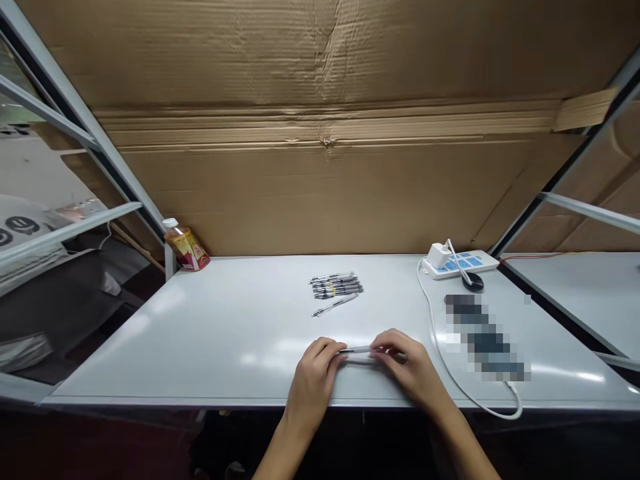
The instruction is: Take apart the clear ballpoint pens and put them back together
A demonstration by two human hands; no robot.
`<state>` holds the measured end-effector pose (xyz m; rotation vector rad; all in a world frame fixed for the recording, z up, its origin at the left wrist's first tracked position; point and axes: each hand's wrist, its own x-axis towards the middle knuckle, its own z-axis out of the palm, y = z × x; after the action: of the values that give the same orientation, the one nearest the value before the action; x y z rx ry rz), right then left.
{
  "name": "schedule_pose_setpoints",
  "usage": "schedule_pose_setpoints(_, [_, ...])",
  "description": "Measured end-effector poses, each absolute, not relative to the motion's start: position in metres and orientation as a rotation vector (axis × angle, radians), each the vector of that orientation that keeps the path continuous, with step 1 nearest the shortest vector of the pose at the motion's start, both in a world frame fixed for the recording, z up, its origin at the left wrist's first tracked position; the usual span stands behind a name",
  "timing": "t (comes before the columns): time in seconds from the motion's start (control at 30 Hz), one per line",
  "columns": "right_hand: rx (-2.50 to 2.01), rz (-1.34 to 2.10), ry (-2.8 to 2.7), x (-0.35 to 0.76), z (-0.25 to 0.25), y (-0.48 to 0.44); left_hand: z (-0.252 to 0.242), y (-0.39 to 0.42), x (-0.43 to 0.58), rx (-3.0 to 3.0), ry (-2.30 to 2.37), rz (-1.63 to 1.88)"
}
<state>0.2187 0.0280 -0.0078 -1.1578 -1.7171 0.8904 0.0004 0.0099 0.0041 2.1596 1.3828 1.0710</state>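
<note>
A slim pen [356, 350] spans the gap between my two hands, just above the table near its front edge. My left hand [316, 373] pinches its left end between thumb and fingers. At the other end, my right hand [406, 365] has its fingertips closed on the pen. Beyond the hands lies a row of several clear and dark pens [337, 287], side by side. One separate pen [335, 305] rests at a slant just in front of that row.
A bottle [187, 247] leans at the table's back left. At the right are a power strip [465, 263] with a white charger, a black round object [473, 283], a pixelated item [487, 340] and a white cable [434, 333]. Cardboard [320, 193] stands behind the table [225, 333].
</note>
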Motion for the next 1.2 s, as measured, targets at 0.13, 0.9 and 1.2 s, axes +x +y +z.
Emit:
schedule_pose_setpoints(0.13, [-1.264, 0.968, -1.773, 0.220, -0.003, 0.028, 0.005, 0.008, -0.001, 2.248, 1.406, 1.043])
schedule_pose_setpoints(0.9, [-1.221, 1.076, -1.722, 0.219, -0.002, 0.024, 0.008, 0.001, 0.004, 2.534, 1.526, 0.885])
schedule_pose_setpoints(1.2, [-1.184, 1.047, -1.649, 0.223, -0.003, 0.024, 0.012, -0.001, 0.005, 2.479, 1.568, 0.944])
